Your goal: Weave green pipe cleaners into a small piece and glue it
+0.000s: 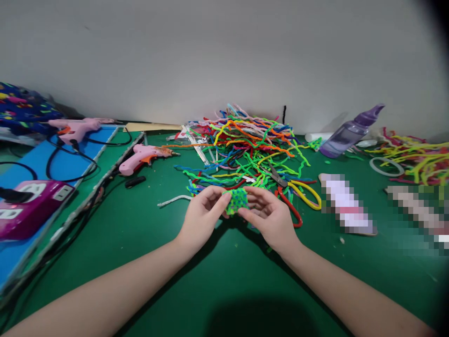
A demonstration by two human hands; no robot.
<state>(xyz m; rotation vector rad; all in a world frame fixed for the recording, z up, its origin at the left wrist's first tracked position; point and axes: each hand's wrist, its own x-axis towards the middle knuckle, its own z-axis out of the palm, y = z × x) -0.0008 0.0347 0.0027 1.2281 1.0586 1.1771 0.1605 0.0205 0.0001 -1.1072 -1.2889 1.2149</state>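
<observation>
A small woven square (pixel 237 201) of green, blue and purple fuzzy stems is held between both hands, above the green table. My left hand (pixel 205 213) pinches its left edge with thumb and fingers. On the other side, my right hand (pixel 271 217) grips the right edge, thumb in front at the lower corner. Just beyond the hands lies a tangled heap of coloured fuzzy stems (pixel 245 135). Scissors (pixel 298 194) with red and yellow handles rest open beside my right hand, their blades on the stems.
Left of the heap is a pink glue gun (pixel 138 158); another glue gun (pixel 79 127) and a magenta power strip (pixel 31 208) sit on a blue board. To the right are a purple bottle (pixel 347 133), a white ring (pixel 386 166), more stems (pixel 424 164) and two blurred-out flat objects.
</observation>
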